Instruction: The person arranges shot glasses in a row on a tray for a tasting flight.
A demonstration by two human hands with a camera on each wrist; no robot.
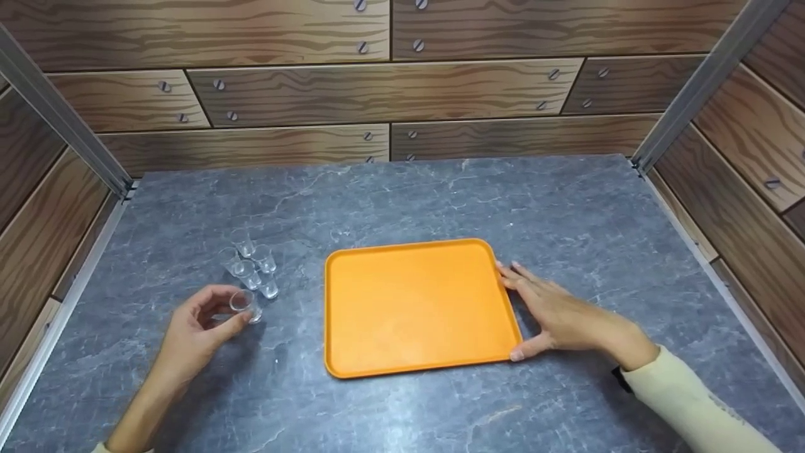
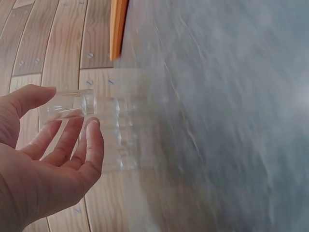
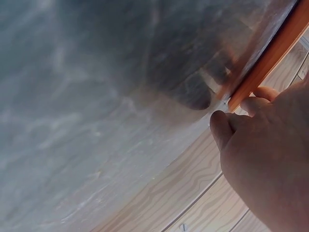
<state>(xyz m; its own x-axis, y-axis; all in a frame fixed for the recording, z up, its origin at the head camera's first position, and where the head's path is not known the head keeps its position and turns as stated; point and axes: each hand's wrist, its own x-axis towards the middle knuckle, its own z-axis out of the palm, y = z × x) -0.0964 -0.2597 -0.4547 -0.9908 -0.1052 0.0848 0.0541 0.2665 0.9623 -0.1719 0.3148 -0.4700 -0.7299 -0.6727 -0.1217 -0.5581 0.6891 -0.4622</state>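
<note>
My left hand [image 1: 195, 330] pinches a small clear shot glass [image 1: 244, 303] between thumb and fingers at the left. In the left wrist view the same shot glass [image 2: 70, 104] lies between the thumb and the fingertips. Just beyond it, several more clear shot glasses [image 1: 249, 277] stand close together on the table. An orange tray [image 1: 421, 308] lies flat in the middle, bare on top. My right hand [image 1: 560, 314] rests at the tray's right edge, fingers extended along the rim and thumb at the near corner. The right wrist view shows fingertips against the tray's side [image 3: 265, 63].
The grey marbled tabletop [image 1: 402, 201] carries everything. Wood-patterned panels [image 1: 377, 94] with printed screws close it off at the back and both sides. Metal posts [image 1: 692, 88] rise at the back corners.
</note>
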